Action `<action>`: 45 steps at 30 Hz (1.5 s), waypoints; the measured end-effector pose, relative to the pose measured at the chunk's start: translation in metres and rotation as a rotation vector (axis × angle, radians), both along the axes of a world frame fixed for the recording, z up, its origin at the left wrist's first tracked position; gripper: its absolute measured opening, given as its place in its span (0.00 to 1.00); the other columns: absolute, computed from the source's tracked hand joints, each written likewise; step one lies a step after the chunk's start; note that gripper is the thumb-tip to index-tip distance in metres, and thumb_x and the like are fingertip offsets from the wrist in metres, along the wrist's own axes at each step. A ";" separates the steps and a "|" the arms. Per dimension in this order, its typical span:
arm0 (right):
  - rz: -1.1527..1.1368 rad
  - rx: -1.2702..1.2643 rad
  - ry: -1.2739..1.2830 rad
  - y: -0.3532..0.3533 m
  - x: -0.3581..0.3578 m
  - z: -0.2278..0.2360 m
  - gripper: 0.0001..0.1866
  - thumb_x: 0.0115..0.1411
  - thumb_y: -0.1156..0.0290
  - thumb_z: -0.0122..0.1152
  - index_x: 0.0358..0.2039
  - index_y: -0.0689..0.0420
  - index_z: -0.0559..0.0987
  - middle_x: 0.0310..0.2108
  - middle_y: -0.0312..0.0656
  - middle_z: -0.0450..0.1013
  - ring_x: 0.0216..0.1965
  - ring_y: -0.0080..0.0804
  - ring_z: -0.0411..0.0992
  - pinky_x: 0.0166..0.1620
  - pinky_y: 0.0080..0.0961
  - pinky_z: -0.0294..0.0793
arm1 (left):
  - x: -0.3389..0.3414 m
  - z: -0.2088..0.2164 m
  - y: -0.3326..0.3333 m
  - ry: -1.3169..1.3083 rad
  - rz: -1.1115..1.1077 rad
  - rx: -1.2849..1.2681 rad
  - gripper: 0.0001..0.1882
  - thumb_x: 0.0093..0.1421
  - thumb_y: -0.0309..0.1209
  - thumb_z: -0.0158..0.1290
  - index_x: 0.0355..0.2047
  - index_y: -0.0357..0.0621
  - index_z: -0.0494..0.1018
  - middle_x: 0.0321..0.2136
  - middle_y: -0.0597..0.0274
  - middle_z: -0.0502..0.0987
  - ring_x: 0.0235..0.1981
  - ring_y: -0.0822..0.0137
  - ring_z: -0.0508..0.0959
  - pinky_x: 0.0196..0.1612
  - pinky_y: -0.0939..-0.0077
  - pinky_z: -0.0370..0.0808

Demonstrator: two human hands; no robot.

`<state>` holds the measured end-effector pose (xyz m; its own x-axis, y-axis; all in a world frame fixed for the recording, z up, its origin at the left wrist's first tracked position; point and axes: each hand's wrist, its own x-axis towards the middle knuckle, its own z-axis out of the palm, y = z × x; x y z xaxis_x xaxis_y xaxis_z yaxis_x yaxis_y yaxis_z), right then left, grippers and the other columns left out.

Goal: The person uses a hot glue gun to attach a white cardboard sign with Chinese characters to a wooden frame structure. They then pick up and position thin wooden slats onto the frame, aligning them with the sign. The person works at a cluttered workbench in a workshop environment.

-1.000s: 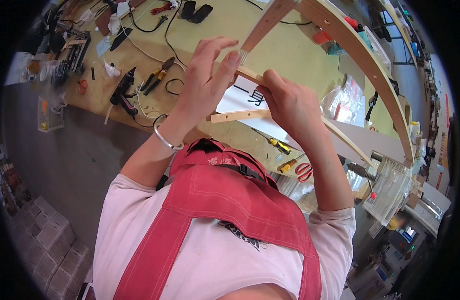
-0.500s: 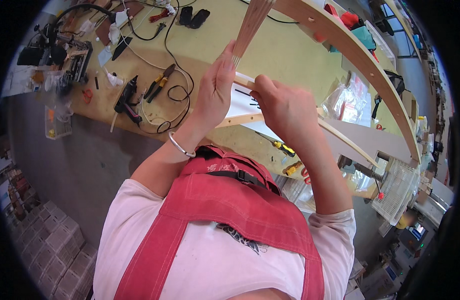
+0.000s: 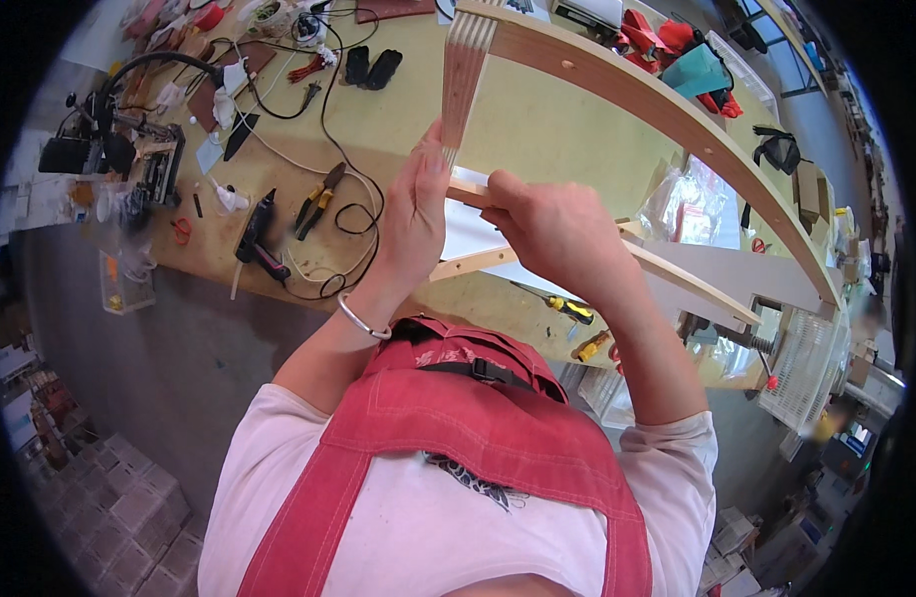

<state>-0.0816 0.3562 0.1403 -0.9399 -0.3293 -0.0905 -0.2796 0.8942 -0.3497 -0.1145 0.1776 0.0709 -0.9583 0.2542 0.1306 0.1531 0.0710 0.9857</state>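
A large wooden frame stands in front of me, with a curved arm (image 3: 677, 119) pierced by small holes and a striped, layered post (image 3: 468, 80) at its upper left. My left hand (image 3: 416, 214), a bangle on its wrist, is pressed along the lower end of the post, fingers together. Between my hands runs a short wooden bar (image 3: 466, 191); my right hand (image 3: 555, 227) is closed round its right end. Below the hands lies a wooden strip with holes (image 3: 478, 262). Another pale strip (image 3: 692, 279) extends beyond my right forearm. My right fingertips are partly hidden.
On the table (image 3: 398, 109) at left lie a glue gun (image 3: 262, 239), pliers (image 3: 318, 202), tangled cables and red scissors (image 3: 181, 231). A yellow screwdriver (image 3: 567, 306) is near the front edge. Plastic bags (image 3: 692, 204) and a clamp (image 3: 741, 338) are at right.
The view has tilted so that the top of the post now shows. The post and both hands have shifted slightly left against the table. Both hands keep their holds.
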 end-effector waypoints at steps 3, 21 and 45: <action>0.011 0.077 0.114 -0.005 0.008 -0.007 0.08 0.66 0.63 0.55 0.35 0.53 0.72 0.20 0.42 0.74 0.22 0.46 0.76 0.23 0.41 0.71 | 0.002 -0.006 0.000 0.114 0.025 -0.023 0.27 0.76 0.38 0.33 0.67 0.31 0.59 0.62 0.47 0.69 0.62 0.62 0.68 0.64 0.74 0.61; -0.048 0.056 0.012 -0.001 0.014 0.002 0.08 0.61 0.63 0.58 0.37 0.51 0.77 0.24 0.46 0.77 0.29 0.51 0.78 0.29 0.45 0.74 | -0.005 -0.066 -0.017 0.531 0.099 -0.437 0.17 0.61 0.21 0.50 0.50 0.32 0.69 0.61 0.41 0.69 0.60 0.46 0.71 0.59 0.63 0.70; -0.124 0.178 0.455 0.007 0.055 0.007 0.21 0.47 0.54 0.75 0.35 0.54 0.78 0.32 0.36 0.75 0.40 0.35 0.74 0.50 0.35 0.68 | 0.021 0.010 -0.001 -0.085 -0.030 0.066 0.39 0.73 0.58 0.29 0.69 0.38 0.57 0.69 0.54 0.59 0.67 0.59 0.61 0.70 0.65 0.51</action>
<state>-0.0268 0.3631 0.1475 -0.9284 -0.2290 0.2926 -0.2558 0.9651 -0.0562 -0.0940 0.1769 0.0810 -0.9588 0.2762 0.0664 0.0696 0.0018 0.9976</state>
